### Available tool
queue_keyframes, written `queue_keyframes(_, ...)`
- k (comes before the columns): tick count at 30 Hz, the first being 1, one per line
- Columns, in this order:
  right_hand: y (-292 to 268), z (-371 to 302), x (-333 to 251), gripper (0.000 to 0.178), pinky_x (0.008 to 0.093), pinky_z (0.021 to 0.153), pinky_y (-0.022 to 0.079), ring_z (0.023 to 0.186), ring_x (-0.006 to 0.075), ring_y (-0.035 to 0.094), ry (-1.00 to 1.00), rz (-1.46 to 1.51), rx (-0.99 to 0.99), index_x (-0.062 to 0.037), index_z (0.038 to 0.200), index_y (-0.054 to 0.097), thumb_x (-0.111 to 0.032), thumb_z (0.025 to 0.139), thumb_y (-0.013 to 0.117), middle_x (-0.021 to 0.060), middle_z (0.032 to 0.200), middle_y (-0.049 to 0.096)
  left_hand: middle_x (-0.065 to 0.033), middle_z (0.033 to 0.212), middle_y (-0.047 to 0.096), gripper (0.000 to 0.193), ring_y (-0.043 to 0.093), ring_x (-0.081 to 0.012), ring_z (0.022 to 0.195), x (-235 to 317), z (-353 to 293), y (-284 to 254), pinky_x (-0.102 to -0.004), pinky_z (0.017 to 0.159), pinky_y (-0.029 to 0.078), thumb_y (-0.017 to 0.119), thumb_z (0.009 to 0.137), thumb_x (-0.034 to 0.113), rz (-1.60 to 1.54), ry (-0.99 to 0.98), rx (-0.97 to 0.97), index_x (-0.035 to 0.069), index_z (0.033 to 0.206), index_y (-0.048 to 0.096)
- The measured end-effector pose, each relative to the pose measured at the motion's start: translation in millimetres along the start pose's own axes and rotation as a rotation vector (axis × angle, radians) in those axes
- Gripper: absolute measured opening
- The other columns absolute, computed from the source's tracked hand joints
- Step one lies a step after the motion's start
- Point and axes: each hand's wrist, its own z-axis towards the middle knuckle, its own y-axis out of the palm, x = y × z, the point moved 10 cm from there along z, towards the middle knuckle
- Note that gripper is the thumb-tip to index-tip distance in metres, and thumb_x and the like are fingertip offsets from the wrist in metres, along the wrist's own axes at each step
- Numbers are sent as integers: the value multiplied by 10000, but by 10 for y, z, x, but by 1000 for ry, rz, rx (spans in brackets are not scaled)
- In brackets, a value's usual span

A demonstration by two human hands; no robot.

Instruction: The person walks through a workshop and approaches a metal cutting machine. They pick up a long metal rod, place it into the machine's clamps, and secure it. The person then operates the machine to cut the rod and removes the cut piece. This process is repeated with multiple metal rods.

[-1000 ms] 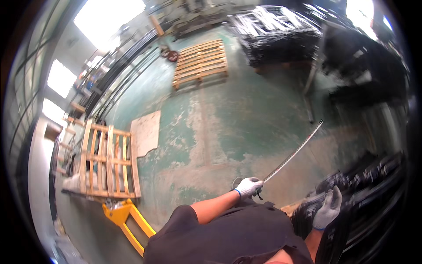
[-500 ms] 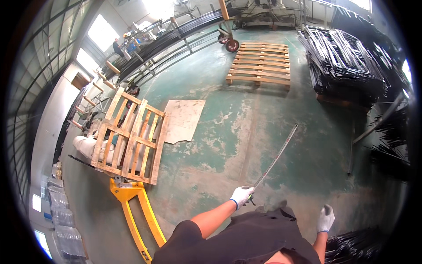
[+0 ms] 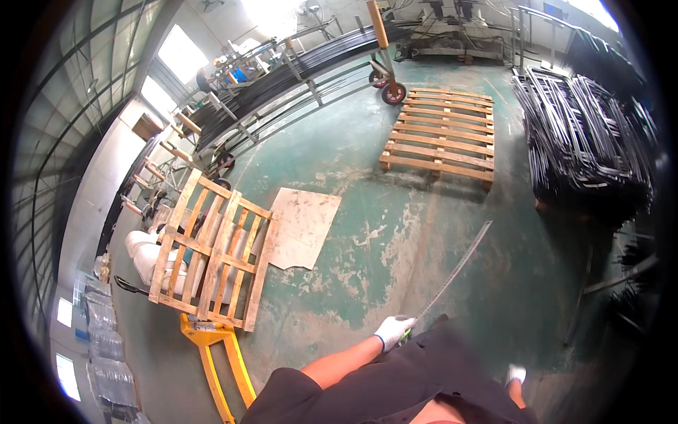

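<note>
Scuffed green workshop floor [image 3: 367,205], filling the middle of the frame. At lower centre, the gloved left hand [image 3: 393,332], closed around the near end of a tape measure [image 3: 455,273]. Extended from that hand up and to the right, over the floor, with the far end well apart from the grip. At lower right, near the dark shirt [image 3: 381,381], the gloved right hand [image 3: 516,373]; cannot tell whether open or closed. At left, a slatted pallet [image 3: 217,256] above a yellow pallet jack [image 3: 208,335]; at upper right, stacked black frames [image 3: 579,134].

The left hand [image 3: 395,332] extends forward, clenched, while the right hand [image 3: 516,374] hangs at the side.
</note>
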Motion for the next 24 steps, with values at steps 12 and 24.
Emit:
queue_keyframes(12, -1971, 1078, -6449, 305, 357, 849, 564, 955, 272, 734, -627, 279, 39, -40, 1155, 714, -210, 903, 698, 168, 1037, 754, -75, 758, 702, 232, 615, -189, 526, 1834, 1621, -566, -327, 449, 474, 627, 1008, 286, -499, 75, -4, 63, 997, 689)
queue_keyframes(24, -1254, 2536, -4592, 351, 407, 888, 551, 1007, 346, 721, 31, -43, -92, -36, 1066, 773, -290, 853, 657, 203, 1030, 754, -57, 821, 714, 253, 619, -144, 584, 4983, 3031, -1680, -279, 484, 483, 642, 1006, 319, -231, 247, 19, 73, 1044, 681)
